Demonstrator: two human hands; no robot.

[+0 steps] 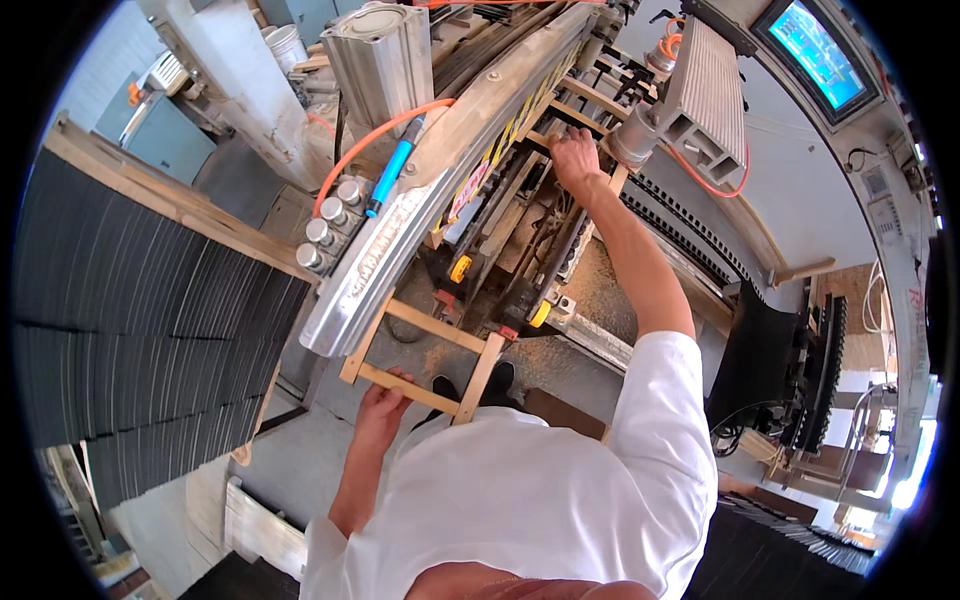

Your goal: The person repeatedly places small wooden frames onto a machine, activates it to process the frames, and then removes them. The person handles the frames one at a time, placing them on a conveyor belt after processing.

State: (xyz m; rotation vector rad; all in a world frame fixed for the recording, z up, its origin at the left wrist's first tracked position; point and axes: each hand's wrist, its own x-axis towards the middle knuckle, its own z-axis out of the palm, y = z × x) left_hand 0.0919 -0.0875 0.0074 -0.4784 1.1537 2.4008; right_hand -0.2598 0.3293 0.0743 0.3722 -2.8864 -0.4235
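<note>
My left hand point(378, 412) is closed round the lower rail of a small pale wooden frame point(437, 326). That frame, two longer side pieces joined by cross rails, is held tilted in front of my body, beside the rounded end of the machine's metal beam point(400, 225). My right hand point(574, 158) reaches far forward into the machine, fingers bent over the rail of a second wooden frame point(596, 97). This one lies between the beam and a metal cylinder point(634, 138). My fingers hide part of its near rail.
Yellow knobs point(460, 269) and sawdust-covered rails lie in the machine's middle. A blue marker point(396, 167) and orange air hoses point(350, 150) are on the beam. Stacked dark sheets point(150, 320) stand at the left. A lit screen point(815, 58) hangs at the far right.
</note>
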